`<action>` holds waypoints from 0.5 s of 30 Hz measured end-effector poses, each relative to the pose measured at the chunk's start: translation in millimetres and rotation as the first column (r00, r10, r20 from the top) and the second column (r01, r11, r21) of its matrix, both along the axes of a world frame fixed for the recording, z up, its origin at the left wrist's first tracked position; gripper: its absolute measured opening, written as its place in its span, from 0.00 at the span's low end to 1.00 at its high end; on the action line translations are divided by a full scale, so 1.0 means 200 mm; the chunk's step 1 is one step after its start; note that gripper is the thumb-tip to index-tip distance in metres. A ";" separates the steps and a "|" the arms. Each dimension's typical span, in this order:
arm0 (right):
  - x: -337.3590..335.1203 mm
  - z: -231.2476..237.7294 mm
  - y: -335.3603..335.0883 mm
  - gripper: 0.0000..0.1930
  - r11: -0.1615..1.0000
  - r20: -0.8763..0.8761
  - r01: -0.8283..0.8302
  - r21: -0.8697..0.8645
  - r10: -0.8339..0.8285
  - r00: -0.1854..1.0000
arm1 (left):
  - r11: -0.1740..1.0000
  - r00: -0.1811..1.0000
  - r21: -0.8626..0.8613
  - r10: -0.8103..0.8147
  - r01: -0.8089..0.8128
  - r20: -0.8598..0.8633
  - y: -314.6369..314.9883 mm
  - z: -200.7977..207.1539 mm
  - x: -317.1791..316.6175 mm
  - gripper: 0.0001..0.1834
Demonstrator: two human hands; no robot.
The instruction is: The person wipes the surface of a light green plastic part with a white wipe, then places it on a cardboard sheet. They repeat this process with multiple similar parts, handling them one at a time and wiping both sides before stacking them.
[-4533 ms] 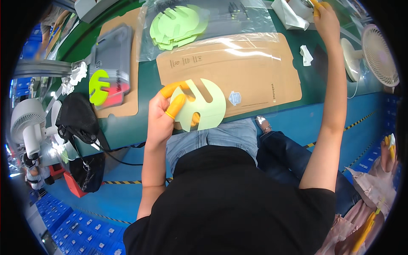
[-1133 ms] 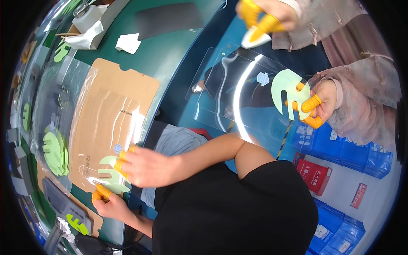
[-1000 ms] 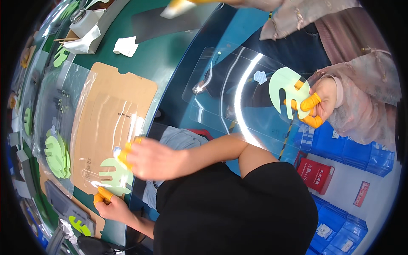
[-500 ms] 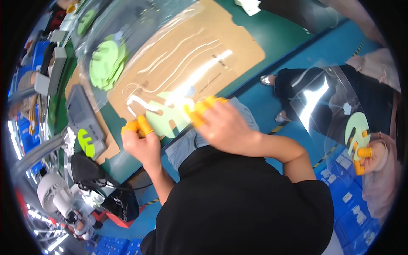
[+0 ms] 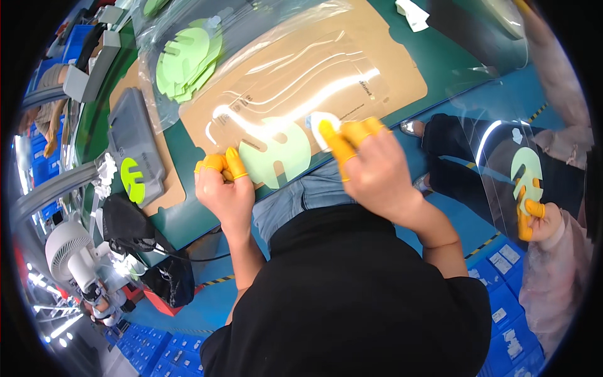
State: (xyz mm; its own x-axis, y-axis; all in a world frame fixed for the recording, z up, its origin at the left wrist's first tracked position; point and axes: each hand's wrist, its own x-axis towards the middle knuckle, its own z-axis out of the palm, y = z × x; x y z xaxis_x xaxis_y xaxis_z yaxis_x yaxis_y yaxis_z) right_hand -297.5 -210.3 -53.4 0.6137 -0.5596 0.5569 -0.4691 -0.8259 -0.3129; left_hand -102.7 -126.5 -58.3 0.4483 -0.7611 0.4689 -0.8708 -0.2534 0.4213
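Pale-green and slotted, the disc [image 5: 295, 147] sits over the near edge of the brown cardboard sheet [image 5: 405, 75], toward its left end; whether it is above or below the glossy clear plastic sheet [image 5: 295, 63] covering that cardboard cannot be told. At the cardboard's near-left corner, the left hand [image 5: 227, 188], in yellow finger cots [image 5: 213, 162], stays beside the disc with its fingers curled and bunched together; what they may pinch is unclear. Over the near edge, farther right, the right hand [image 5: 380, 173] pinches a white wipe [image 5: 317, 129] between its fingers, next to a small pale-blue sticker [image 5: 308, 120].

Half a second ago, the right hand was blurred at the disc's right edge; now it has shifted right, away from the left hand, and the wipe shows plainly. Some four seconds earlier, the left hand held the disc with its fingers through the slots, while the right hand reached past the cardboard's far-right corner.

Beyond the cardboard's far-left edge, a pile of similar discs [image 5: 182, 63] remains on the green bench [image 5: 440, 88]. Well right of the cardboard, a co-worker's hand [image 5: 545, 223] still grips another pale-green disc [image 5: 527, 163].
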 end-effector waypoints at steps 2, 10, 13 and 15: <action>0.04 -0.02 0.03 0.06 0.996 -0.018 -0.080 0.051 0.081 0.997 | 1.000 1.000 -0.009 -0.019 0.019 0.013 0.00 -0.01 0.02 0.10; -0.12 0.01 -0.15 0.03 0.974 -0.273 0.214 -0.072 -0.226 0.935 | 0.999 1.000 -0.029 -0.024 0.024 -0.008 0.02 -0.01 0.02 0.12; -0.10 0.02 -0.15 0.03 0.972 -0.269 0.224 -0.075 -0.236 0.934 | 1.000 1.000 -0.006 -0.016 0.016 -0.014 0.02 -0.01 0.02 0.10; 0.00 0.00 -0.09 0.03 0.991 -0.211 0.122 -0.053 -0.131 0.969 | 1.000 1.000 0.024 -0.005 0.005 -0.006 0.03 -0.02 0.02 0.07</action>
